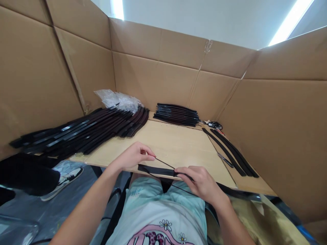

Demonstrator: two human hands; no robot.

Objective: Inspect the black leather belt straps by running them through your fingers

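the right hand (199,182) is closed over the right end of a short black strip (155,170), which lies along the near edge of the wooden table (166,143), its long axis running left to right. the left hand (134,156) pinches a thin black cord (165,163) that slants down across the strip toward the right hand. farther off, long black strips (176,114) lie stacked before a cardboard wall (153,81).
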